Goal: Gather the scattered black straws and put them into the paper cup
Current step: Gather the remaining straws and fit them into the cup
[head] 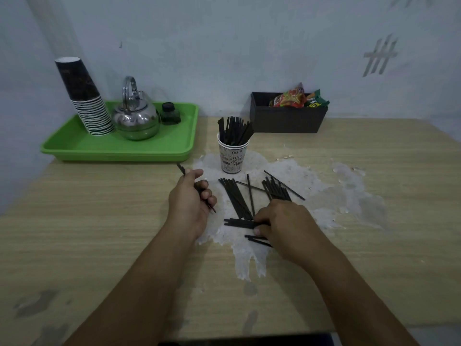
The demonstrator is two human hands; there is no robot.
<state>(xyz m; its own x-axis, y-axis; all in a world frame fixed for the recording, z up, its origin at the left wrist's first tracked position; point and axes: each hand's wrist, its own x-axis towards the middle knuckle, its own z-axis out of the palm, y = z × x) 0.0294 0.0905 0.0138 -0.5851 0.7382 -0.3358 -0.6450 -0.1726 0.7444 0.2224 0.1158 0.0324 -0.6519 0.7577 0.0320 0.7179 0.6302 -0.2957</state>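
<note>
Right hand: your right hand (282,223) is nearest the camera, palm down on the worn white patch of the wooden worktop (99,221); its grip is curled round a small flat bundle of black straws (239,223) that sticks out to the left from under the fingers.
Left hand: your left hand (190,199) sits just left of the pile, its grip closed round a few thin black straws (181,168) whose ends show above the thumb and below the fingers.
Loose straws: the scattered black plastic straws (237,196) lie on the worktop between your hands and the cup, some crossed over one another; a couple more (254,238) lie just under your right hand.
Cup: the white paper cup with black doodle lettering (232,157) stands upright beyond the pile, already holding many black straws (234,131) upright. You can make out "COFFEE" and "MAKE" on it; the rest is too small to read.
Tray: a green plastic tray (74,146) at far left carries a stack of dark paper cups (84,96), a shiny steel kettle (136,118) and a small dark glass jar (171,113).
Box: a black rectangular box (287,118) by the wall holds red and green snack packets (299,98); their print cannot be read.
</note>
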